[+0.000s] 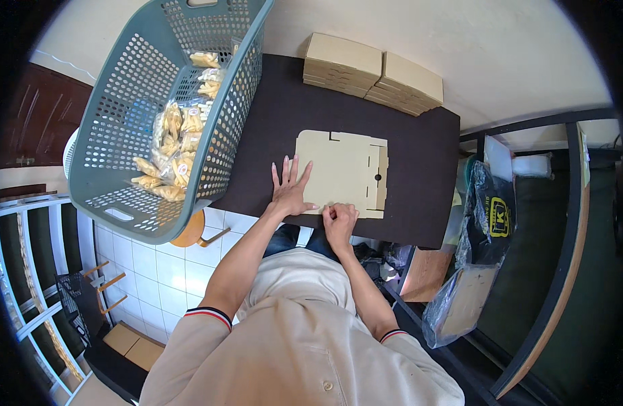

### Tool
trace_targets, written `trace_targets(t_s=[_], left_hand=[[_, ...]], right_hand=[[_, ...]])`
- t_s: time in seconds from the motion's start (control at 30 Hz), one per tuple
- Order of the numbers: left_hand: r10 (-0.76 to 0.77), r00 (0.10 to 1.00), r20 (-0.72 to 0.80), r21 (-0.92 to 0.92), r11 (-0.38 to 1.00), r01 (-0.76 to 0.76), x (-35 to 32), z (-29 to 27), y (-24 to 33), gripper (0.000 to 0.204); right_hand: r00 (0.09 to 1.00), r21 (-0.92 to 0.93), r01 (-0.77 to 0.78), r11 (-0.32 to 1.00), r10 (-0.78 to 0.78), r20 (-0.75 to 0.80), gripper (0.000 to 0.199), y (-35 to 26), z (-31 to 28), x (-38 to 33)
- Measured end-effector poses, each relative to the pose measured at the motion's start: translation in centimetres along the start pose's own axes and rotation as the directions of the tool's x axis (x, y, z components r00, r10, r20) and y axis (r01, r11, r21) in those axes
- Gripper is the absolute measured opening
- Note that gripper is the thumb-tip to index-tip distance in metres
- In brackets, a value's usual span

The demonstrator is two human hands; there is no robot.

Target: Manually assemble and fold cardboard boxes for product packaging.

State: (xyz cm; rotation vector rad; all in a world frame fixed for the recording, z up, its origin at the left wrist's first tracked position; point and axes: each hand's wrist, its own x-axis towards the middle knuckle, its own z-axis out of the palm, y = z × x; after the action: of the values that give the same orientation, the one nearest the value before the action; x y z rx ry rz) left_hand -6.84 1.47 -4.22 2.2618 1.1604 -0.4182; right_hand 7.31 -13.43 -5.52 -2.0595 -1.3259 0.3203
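Note:
A flat, unfolded cardboard box (338, 155) lies on the dark table, with slots cut in it and a narrow strip along its right side. My left hand (290, 191) rests on its left edge, fingers spread, thumb pointing right. At the near edge of the cardboard is my right hand (340, 220), its fingers curled and pressed together at the rim. Whatever is pinched there, most likely the cardboard's edge, is largely hidden by the fingers.
A large grey-green perforated basket (220, 145) at the left holds several clear bags of yellowish snacks (173, 135). Two stacks of folded cardboard boxes (343, 57) stand at the table's back. A shelf frame with plastic-wrapped items (460, 304) is at the right; a stool (190, 231) sits below the basket.

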Motion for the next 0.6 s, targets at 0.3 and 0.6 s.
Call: trace_targets(t_s=[0.3,0.6], left_hand=[[0.001,1.000,0.001,-0.004,1.000,-0.001,-0.27,-0.19,0.15,0.143],[-0.004,1.000,0.014,-0.017,1.000,0.004,-0.31,-0.59,0.18,0.142]], right_hand=[[1.000,-0.008,0.001,1.000,-0.001,-0.001,0.022,0.35,0.27,0.03],[1.000,0.006,-0.017,1.000,0.017,0.022,0.022,0.44,0.25,0.74]])
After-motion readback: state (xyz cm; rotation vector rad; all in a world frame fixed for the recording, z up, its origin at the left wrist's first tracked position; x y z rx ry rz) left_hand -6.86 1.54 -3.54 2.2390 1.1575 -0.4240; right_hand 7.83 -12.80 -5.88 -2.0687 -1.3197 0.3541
